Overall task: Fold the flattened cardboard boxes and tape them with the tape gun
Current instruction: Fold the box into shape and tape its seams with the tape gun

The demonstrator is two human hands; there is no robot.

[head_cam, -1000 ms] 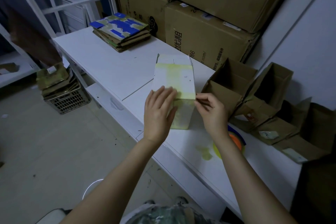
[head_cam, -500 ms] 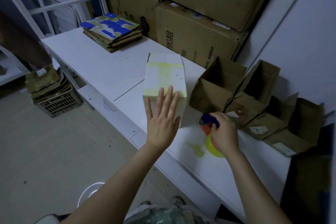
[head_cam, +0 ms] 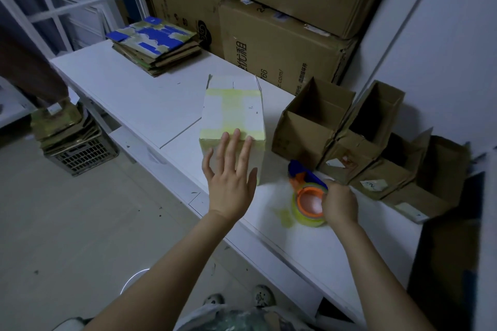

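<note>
Versus half a second ago: the right hand (head_cam: 340,201) no longer covers the tape gun (head_cam: 306,196). It has slid to the gun's right side, so the orange hub and yellow-green roll now show; a second ago that hand was pinching the box edge. Its fingers curl round the gun, though the exact hold is blurred. The left hand (head_cam: 231,183) has stayed put: flat, fingers spread and straight, pressing the near face of the white box (head_cam: 234,113), fingertips at its top edge, gripping nothing. The box sits closed on the worktop (head_cam: 134,94) near the front edge, long axis running away from the person, yellowish tape in an H across the top. The gun lies on the worktop just right of the box, blue nose pointing away toward the open brown boxes (head_cam: 309,126), roll end nearest the person. The stack of flattened boxes (head_cam: 156,45) sits at the far left of the worktop, well apart.
</note>
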